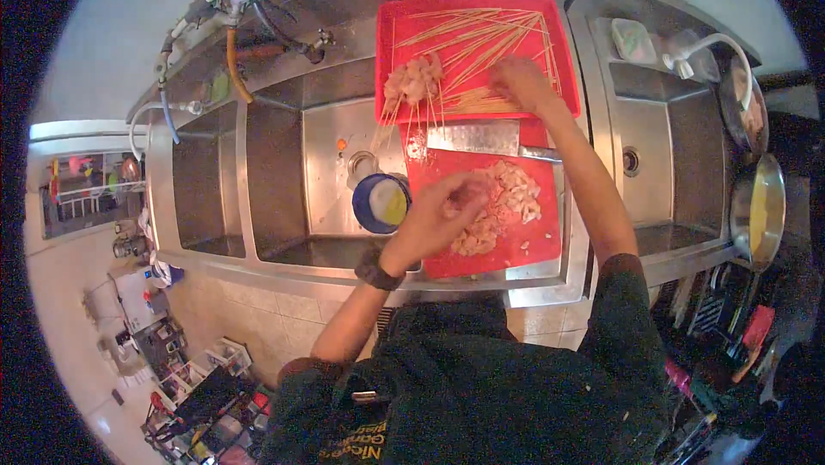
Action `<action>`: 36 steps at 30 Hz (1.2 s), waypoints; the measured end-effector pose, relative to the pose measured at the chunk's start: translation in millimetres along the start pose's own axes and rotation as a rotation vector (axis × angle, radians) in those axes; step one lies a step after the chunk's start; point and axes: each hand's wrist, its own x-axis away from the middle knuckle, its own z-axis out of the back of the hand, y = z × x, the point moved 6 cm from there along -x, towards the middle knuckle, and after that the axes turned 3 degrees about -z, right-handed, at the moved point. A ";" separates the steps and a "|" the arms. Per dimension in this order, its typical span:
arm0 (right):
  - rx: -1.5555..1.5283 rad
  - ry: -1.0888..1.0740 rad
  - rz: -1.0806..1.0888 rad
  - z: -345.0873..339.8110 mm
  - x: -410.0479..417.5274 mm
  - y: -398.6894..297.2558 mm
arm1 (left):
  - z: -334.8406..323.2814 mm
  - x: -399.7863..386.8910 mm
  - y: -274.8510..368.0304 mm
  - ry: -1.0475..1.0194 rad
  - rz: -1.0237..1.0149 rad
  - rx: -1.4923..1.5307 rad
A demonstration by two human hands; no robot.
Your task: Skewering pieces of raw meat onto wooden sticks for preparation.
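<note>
My left hand (438, 213), with a dark band on its wrist, hovers over the red cutting board (445, 262). Its fingers curl around a pinkish patch, too blurred to tell whether it is a piece of meat. Pale raw meat chunks (519, 191) lie on the board beside and beyond that hand. My right hand (525, 83) reaches into the red tray (383, 26), its fingers down at a bundle of wooden skewers (474, 101); blur hides whether it grips any. Skewered meat (416, 80) is piled at the tray's left side, bare stick ends jutting over the rim.
A cleaver (474, 137) lies across the board just below the tray, handle to the right. Left of the board, a blue container (364, 207) stands in the steel sink (329, 162). Another sink basin (644, 188) and a steel pan (770, 213) are at the right.
</note>
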 end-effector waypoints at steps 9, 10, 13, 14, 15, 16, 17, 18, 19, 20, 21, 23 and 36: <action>0.049 0.177 0.124 50.7 18.1 6.5 | 0.8 92.6 -92.6 0.026 0.236 0.014; 0.038 0.347 0.116 64.8 27.1 11.7 | 5.7 95.6 -91.0 0.047 0.242 -0.089; -0.090 0.808 -0.052 108.5 73.6 11.6 | 5.3 104.5 -99.4 0.077 0.157 -0.324; -0.364 0.898 -0.145 117.6 93.4 5.0 | 2.7 110.2 -101.6 0.080 0.065 -0.465; -0.649 0.972 -0.230 127.2 116.1 -17.3 | 1.2 123.1 -108.3 0.108 0.072 -0.470; -0.726 1.011 -0.250 130.0 139.4 -26.7 | -4.3 126.5 -114.7 0.123 0.061 -0.450; -0.796 1.050 -0.276 128.7 165.3 -32.7 | -10.1 126.6 -116.4 0.130 0.047 -0.426; -0.880 1.044 -0.419 122.5 191.6 -43.0 | -14.8 124.2 -107.8 0.122 0.028 -0.452; -0.969 1.029 -0.557 111.1 214.7 -53.8 | -16.7 122.2 -112.2 0.130 0.018 -0.447; -1.075 0.945 -0.685 87.3 238.3 -51.8 | -16.8 115.3 -116.0 0.179 -0.018 -0.478; -1.180 0.853 -0.818 55.5 263.2 -49.8 | -16.8 109.3 -117.5 0.223 -0.051 -0.509; -1.147 0.634 -1.021 14.3 300.9 -88.2 | -13.0 98.1 -118.6 0.278 -0.016 -0.447; -0.836 0.414 -0.572 -50.5 327.8 -236.0 | -12.0 97.9 -134.8 0.109 -0.042 -0.600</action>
